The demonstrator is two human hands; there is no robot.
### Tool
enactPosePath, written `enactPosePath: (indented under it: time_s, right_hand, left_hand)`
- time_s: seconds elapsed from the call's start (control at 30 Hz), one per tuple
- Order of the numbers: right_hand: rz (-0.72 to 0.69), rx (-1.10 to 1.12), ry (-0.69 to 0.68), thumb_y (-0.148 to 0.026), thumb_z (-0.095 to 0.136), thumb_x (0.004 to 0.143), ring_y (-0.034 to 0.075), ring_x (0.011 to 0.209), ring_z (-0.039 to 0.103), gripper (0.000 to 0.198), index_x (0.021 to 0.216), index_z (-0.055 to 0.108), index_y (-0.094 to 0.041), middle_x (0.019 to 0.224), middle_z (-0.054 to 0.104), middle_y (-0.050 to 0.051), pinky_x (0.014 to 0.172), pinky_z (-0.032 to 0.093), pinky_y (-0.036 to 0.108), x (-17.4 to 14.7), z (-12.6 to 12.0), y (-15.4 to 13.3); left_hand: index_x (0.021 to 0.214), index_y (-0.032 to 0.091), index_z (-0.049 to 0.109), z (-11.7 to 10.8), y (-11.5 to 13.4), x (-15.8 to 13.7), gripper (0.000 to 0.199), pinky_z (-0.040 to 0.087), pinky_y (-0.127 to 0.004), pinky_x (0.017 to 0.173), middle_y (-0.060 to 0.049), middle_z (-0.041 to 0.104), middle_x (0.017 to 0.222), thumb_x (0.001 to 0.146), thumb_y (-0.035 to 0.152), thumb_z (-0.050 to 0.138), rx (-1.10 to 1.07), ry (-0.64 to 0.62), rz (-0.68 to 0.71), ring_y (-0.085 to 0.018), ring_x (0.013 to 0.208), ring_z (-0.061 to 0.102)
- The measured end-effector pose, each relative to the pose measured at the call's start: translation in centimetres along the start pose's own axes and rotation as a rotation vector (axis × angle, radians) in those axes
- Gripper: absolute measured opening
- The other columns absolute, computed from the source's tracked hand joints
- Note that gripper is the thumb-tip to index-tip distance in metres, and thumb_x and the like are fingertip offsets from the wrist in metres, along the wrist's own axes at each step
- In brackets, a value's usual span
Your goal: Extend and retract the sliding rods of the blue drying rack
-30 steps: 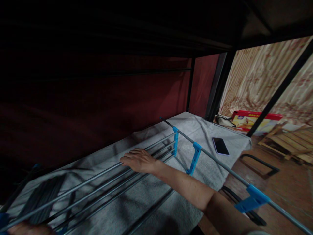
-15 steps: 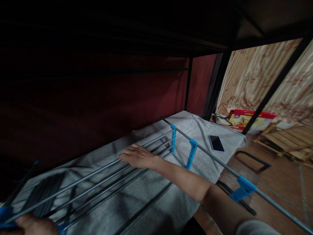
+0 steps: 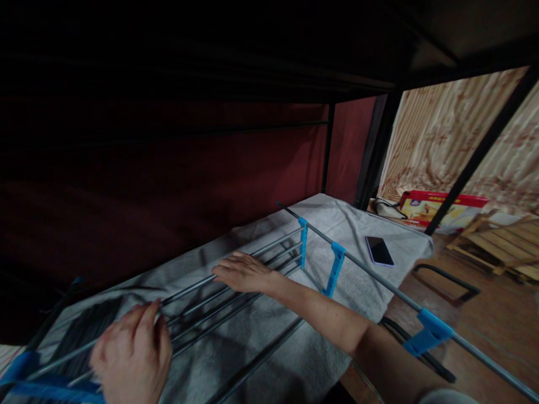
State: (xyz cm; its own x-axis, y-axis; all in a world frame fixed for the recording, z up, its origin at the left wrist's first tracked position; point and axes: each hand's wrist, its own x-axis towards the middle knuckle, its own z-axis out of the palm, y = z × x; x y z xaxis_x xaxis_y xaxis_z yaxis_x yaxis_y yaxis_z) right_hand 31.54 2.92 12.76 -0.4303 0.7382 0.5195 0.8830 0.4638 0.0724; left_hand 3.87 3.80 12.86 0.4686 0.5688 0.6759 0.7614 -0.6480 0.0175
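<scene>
A rack of grey metal tubes (image 3: 261, 289) with blue plastic brackets (image 3: 336, 269) rests over a grey cloth-covered bed surface (image 3: 357, 297). My right hand (image 3: 242, 272) is wrapped over the rack's top tube near its middle. Nearer to me, at lower left, my left hand (image 3: 132, 353) curls over the same tube, its fingertips bent down and partly hidden. Beyond the right arm, a long tube (image 3: 379, 278) runs through further blue brackets. Another blue bracket (image 3: 46, 387) sits at the lower left, beside my left hand.
Dark slats or tubes (image 3: 90, 314) lie at the left on the cloth. A phone (image 3: 379, 251) rests near the right edge. On the floor stand a red and yellow box (image 3: 446, 207) and a wooden slatted piece (image 3: 501, 241). A black frame post (image 3: 480, 151) rises at the right.
My left hand has moved up and right from the rack's lower-left end onto the top tube. The right hand keeps its place on the tube; the view has shifted slightly.
</scene>
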Motion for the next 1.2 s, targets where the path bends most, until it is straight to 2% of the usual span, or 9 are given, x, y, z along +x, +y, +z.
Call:
enactPosePath:
  time_s: [0.13,0.27,0.33,0.43,0.53,0.63,0.73,0.83,1.2]
  right_hand:
    - [0.004,0.031,0.015,-0.039,0.033,0.106,0.016,0.096,0.059,0.032,0.112,0.06,-0.021,0.102,0.066,0.003,0.092,0.044,0.032,0.1,-0.5,0.1]
    - [0.101,0.13,0.156,-0.026,0.04,0.103,0.017,0.109,0.058,0.029,0.126,0.058,-0.022,0.123,0.066,0.007,0.098,0.044,0.035,-2.3,-0.6,-0.8]
    - [0.269,0.215,0.318,-0.021,0.044,0.1,0.019,0.113,0.058,0.031,0.127,0.058,-0.024,0.128,0.064,0.008,0.099,0.046,0.037,-5.1,0.0,-1.4]
    - [0.613,0.335,0.615,-0.017,0.046,0.095,0.021,0.111,0.06,0.029,0.118,0.061,-0.025,0.117,0.066,0.009,0.097,0.049,0.041,-10.2,1.4,-1.3]
    - [0.985,0.327,0.851,-0.019,0.044,0.09,0.024,0.109,0.059,0.027,0.111,0.06,-0.024,0.11,0.063,0.009,0.099,0.048,0.046,-14.3,2.3,1.2]
    - [1.209,0.288,0.959,-0.026,0.049,0.084,0.027,0.123,0.052,0.039,0.123,0.056,-0.02,0.125,0.059,0.014,0.107,0.042,0.053,-15.9,2.2,5.0]
    - [1.225,0.382,0.976,-0.033,0.05,0.084,0.027,0.13,0.05,0.05,0.132,0.053,-0.02,0.135,0.057,0.014,0.113,0.038,0.052,-15.5,1.5,8.1]
    - [1.142,0.502,0.929,-0.037,0.05,0.086,0.024,0.121,0.057,0.045,0.127,0.057,-0.021,0.127,0.064,0.01,0.111,0.042,0.046,-14.3,1.0,9.6]
    - [1.149,0.445,0.867,-0.04,0.05,0.087,0.025,0.101,0.062,0.028,0.101,0.065,-0.022,0.1,0.069,0.006,0.098,0.048,0.043,-13.1,0.8,10.2]
  left_hand:
    - [0.13,0.011,0.059,1.5,-0.1,2.6,0.048,0.041,-0.048,0.096,-0.016,0.069,0.109,0.1,0.039,0.034,0.151,-0.09,0.171,-0.032,0.101,0.062]
    - [0.125,0.014,0.062,2.3,-1.9,3.1,0.048,0.042,-0.041,0.08,-0.013,0.07,0.101,0.1,0.04,0.031,0.123,-0.099,0.218,-0.029,0.092,0.063]
    - [0.126,0.016,0.061,2.7,-2.5,2.9,0.046,0.041,-0.039,0.08,-0.012,0.069,0.101,0.1,0.039,0.03,0.118,-0.097,0.22,-0.028,0.092,0.062]
    - [0.128,0.018,0.059,3.2,-3.0,2.6,0.045,0.04,-0.038,0.08,-0.012,0.068,0.104,0.1,0.039,0.03,0.123,-0.118,0.215,-0.028,0.096,0.062]
    - [0.126,0.017,0.06,3.5,-3.2,2.5,0.044,0.039,-0.039,0.079,-0.013,0.068,0.104,0.1,0.038,0.031,0.135,-0.121,0.204,-0.029,0.097,0.061]
    - [0.121,0.017,0.062,3.8,-3.5,2.5,0.043,0.038,-0.041,0.079,-0.013,0.069,0.102,0.1,0.037,0.03,0.143,-0.128,0.186,-0.03,0.093,0.061]
    - [0.119,0.017,0.062,4.0,-3.8,2.3,0.042,0.037,-0.04,0.077,-0.012,0.069,0.098,0.1,0.036,0.03,0.136,-0.117,0.215,-0.029,0.09,0.062]
    - [0.121,0.017,0.06,4.1,-3.9,2.2,0.04,0.037,-0.04,0.077,-0.012,0.068,0.099,0.1,0.035,0.031,0.148,-0.085,0.239,-0.028,0.089,0.062]
    - [0.119,0.016,0.058,3.5,-3.4,2.2,0.036,0.038,-0.041,0.082,-0.012,0.069,0.098,0.102,0.032,0.031,0.17,-0.071,0.211,-0.029,0.092,0.063]
